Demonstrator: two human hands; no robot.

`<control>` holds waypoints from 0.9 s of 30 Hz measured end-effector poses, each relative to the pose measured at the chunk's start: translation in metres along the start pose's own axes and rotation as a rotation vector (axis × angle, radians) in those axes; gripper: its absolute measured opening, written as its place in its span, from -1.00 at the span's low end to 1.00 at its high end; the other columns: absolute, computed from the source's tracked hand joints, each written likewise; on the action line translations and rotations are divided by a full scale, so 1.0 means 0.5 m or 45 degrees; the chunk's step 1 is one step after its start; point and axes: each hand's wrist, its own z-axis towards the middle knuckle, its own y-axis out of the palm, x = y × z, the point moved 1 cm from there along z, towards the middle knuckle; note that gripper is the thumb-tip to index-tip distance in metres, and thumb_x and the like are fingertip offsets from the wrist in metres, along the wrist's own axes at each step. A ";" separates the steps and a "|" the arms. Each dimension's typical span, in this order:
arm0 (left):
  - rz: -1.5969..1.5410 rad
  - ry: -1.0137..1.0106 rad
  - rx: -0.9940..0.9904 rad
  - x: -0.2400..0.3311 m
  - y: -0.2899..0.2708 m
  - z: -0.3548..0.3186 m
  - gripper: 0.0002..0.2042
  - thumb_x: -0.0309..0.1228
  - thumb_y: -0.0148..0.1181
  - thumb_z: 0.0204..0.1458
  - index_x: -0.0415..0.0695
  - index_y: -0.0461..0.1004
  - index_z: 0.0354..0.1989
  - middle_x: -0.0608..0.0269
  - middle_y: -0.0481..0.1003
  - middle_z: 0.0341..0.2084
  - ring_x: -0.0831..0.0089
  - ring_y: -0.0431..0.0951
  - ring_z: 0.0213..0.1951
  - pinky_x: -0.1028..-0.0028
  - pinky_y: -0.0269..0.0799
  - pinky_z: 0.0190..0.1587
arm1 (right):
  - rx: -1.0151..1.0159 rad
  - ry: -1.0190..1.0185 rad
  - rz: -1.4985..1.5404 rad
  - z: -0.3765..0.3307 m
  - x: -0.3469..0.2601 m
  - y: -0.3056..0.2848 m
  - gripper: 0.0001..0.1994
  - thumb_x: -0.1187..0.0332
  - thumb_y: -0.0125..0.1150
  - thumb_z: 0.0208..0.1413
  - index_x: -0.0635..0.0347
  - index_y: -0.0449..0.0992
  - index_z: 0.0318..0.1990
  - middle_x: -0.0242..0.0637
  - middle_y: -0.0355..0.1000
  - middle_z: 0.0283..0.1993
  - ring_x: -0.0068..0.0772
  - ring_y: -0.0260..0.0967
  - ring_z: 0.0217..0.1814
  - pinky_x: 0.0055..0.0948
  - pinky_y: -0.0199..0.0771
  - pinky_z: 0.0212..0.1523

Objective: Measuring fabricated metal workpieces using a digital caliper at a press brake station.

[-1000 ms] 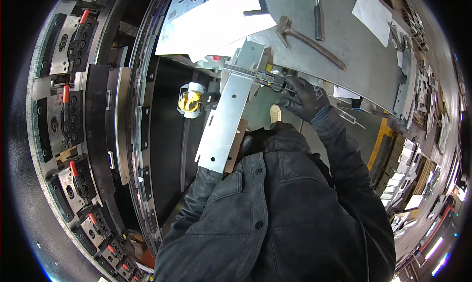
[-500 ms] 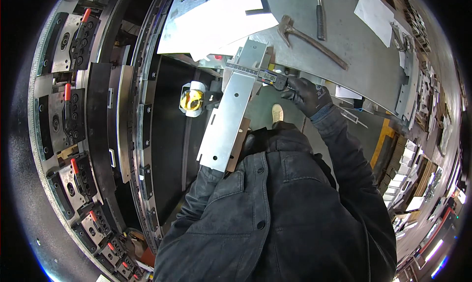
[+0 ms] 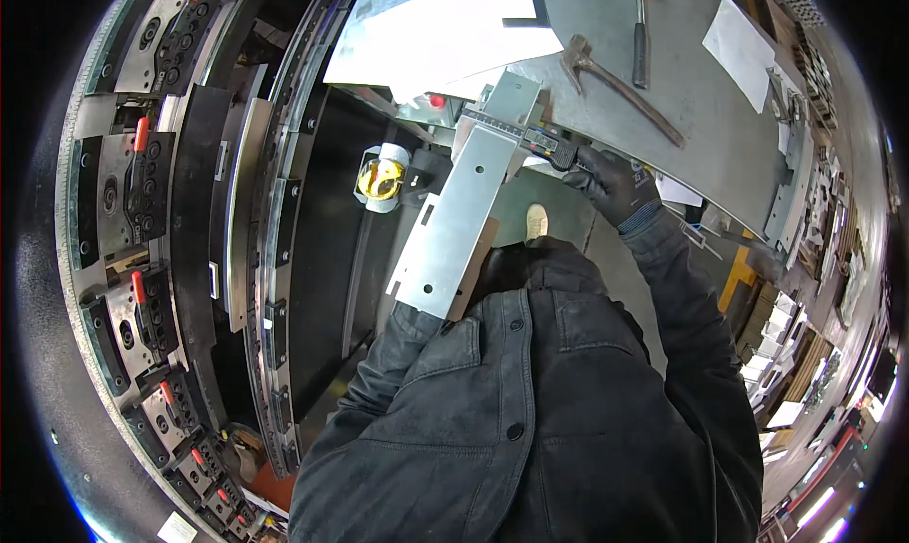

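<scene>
A long bent sheet-metal part, silvery with small holes and edge notches, slants up from my chest toward the table. My left forearm runs under its lower end; the part hides my left hand, which holds it up from beneath. My right hand, in a dark glove, is closed on the body of a digital caliper. The caliper's beam lies across the upper part of the metal piece. A brownish face shows along the part's right side.
On the metal table lie white paper sheets, a black square, a claw hammer and another black-handled tool. A machine with red-handled clamps stands at left. A yellow round thing sits beside it.
The view has shifted, so the surroundings sit a little differently in the picture. The part and caliper stay together, with my right hand still on the caliper.
</scene>
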 end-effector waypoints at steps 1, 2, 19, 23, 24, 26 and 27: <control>-0.035 -0.015 0.004 -0.060 0.001 0.091 -0.36 0.17 -0.20 0.06 0.24 -0.07 0.30 0.19 -0.03 0.28 -0.02 0.19 0.16 -0.16 0.20 0.01 | 0.041 -0.035 -0.007 0.001 0.008 0.008 -0.54 -0.01 0.05 0.06 0.03 0.37 0.05 -0.22 0.44 -0.07 -0.23 0.42 -0.16 -0.37 0.40 -0.26; -0.070 -0.032 0.007 -0.002 -0.005 0.005 -0.35 0.17 -0.20 0.06 0.25 -0.08 0.30 0.19 -0.04 0.29 -0.02 0.19 0.17 -0.16 0.19 0.02 | 0.083 -0.068 -0.015 0.001 0.014 0.012 -0.56 0.03 0.07 0.05 0.06 0.39 0.03 -0.24 0.46 -0.13 -0.25 0.43 -0.21 -0.37 0.38 -0.30; 0.016 -0.257 -0.282 -0.006 -0.057 0.075 -0.33 0.17 -0.15 0.04 0.23 -0.08 0.31 0.18 0.03 0.27 -0.02 0.25 0.14 -0.16 0.22 0.01 | 0.079 0.002 -0.067 0.005 -0.031 -0.021 -0.53 0.02 0.08 0.03 0.03 0.38 0.06 -0.27 0.48 -0.23 -0.27 0.43 -0.34 -0.37 0.32 -0.43; 0.017 -0.369 -0.262 -0.010 -0.034 0.058 -0.33 0.14 -0.14 0.05 0.18 -0.07 0.31 0.17 0.06 0.25 -0.01 0.27 0.12 -0.12 0.25 0.00 | 0.049 0.019 -0.023 0.002 -0.014 -0.013 -0.54 0.03 0.07 0.05 0.02 0.37 0.07 -0.28 0.48 -0.23 -0.29 0.44 -0.34 -0.38 0.33 -0.44; 0.015 -0.391 -0.256 -0.003 -0.028 0.037 -0.33 0.14 -0.13 0.05 0.16 -0.07 0.30 0.17 0.07 0.25 -0.01 0.28 0.12 -0.11 0.26 0.00 | 0.045 0.012 -0.024 0.004 -0.014 -0.015 -0.54 0.03 0.07 0.05 0.02 0.37 0.07 -0.28 0.48 -0.23 -0.29 0.44 -0.34 -0.38 0.33 -0.44; 0.007 -0.431 -0.238 0.002 -0.023 0.014 -0.33 0.12 -0.13 0.05 0.14 -0.07 0.30 0.16 0.09 0.24 -0.01 0.29 0.11 -0.09 0.28 -0.01 | 0.047 -0.013 -0.001 0.006 -0.016 -0.026 -0.57 0.08 0.08 0.06 0.05 0.37 0.06 -0.27 0.48 -0.23 -0.28 0.44 -0.34 -0.39 0.34 -0.43; 0.001 -0.450 -0.226 0.011 -0.022 -0.018 -0.33 0.12 -0.12 0.06 0.12 -0.07 0.30 0.16 0.09 0.23 -0.01 0.30 0.11 -0.08 0.29 -0.01 | 0.044 -0.025 0.010 0.006 -0.016 -0.033 -0.58 0.10 0.09 0.07 0.07 0.38 0.05 -0.27 0.48 -0.23 -0.28 0.44 -0.34 -0.39 0.34 -0.42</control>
